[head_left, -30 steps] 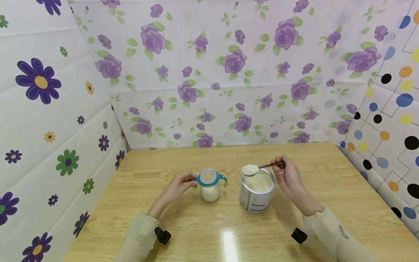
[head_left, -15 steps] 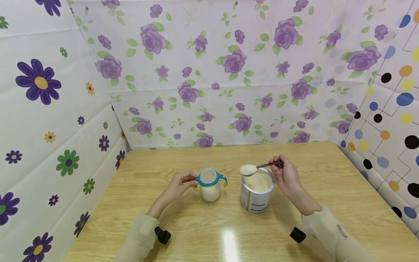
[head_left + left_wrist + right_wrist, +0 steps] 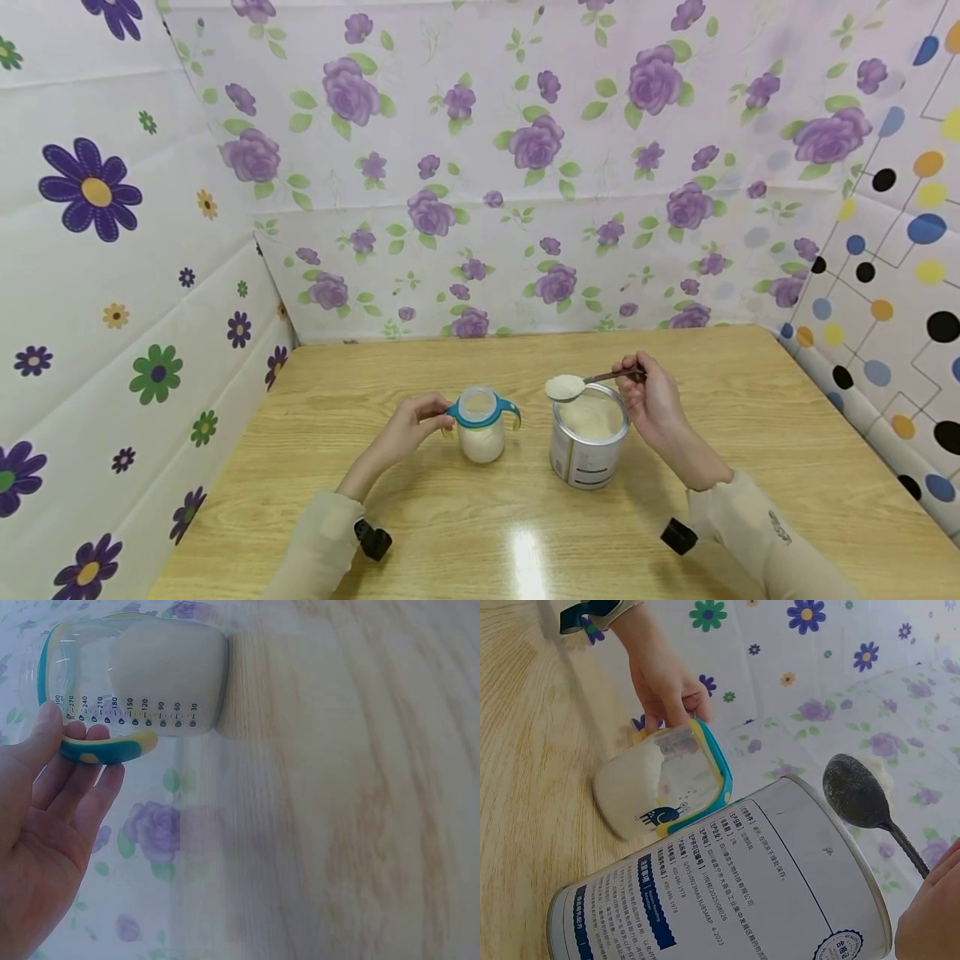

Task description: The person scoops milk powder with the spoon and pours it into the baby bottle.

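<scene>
A baby bottle (image 3: 482, 442) with a teal collar and two curved handles stands upright on the table. Pale powder fills much of it, as the marked side in the left wrist view shows. My left hand (image 3: 411, 427) pinches its left handle (image 3: 109, 749). To the right stands an open milk powder tin (image 3: 588, 454), with pale powder (image 3: 596, 415) inside. My right hand (image 3: 656, 400) grips the dark handle of a spoon (image 3: 856, 793). The spoon's bowl carries heaped powder (image 3: 565, 387) above the tin's left rim, on the bottle side.
The wooden table (image 3: 420, 533) reaches back to a floral cloth wall (image 3: 480, 208). Patterned cloth also lines the left side (image 3: 150, 275) and the right side (image 3: 892, 250). A black wrist camera (image 3: 373, 540) sits on the left wrist, another black camera (image 3: 678, 536) on the right.
My right hand has shifted slightly left, carrying the loaded spoon from over the tin's opening toward its left rim. My left hand, the bottle and the tin stay put.
</scene>
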`<state>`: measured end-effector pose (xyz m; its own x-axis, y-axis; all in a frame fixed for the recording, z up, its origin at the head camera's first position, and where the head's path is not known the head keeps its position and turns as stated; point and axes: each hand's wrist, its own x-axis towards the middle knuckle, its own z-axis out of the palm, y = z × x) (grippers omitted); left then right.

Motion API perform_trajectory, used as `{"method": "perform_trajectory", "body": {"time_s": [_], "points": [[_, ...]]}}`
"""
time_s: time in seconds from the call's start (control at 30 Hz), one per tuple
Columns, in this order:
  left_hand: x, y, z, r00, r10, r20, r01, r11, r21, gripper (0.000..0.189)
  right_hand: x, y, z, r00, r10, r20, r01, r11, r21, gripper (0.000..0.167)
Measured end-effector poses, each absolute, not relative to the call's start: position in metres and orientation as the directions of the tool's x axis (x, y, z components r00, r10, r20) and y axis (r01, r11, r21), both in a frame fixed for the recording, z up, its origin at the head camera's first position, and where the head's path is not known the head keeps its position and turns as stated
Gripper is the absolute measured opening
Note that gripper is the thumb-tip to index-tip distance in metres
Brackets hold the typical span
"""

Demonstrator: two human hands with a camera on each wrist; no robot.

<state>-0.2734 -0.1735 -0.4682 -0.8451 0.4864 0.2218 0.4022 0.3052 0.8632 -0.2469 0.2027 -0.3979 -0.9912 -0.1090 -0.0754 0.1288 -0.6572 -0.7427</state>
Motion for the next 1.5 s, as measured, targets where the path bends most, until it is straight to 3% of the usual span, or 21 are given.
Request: {"method": "perform_trajectory", "body": {"time_s": [1.5], "points": [[-0.276,-0.175,-0.471,-0.84,0.494,0.224,0.414,0.318,0.853,0.014,-0.259,0.165,-0.391,-0.989,-0.121,-0.083,0.141,-0.639,-0.756,0.043]]}}
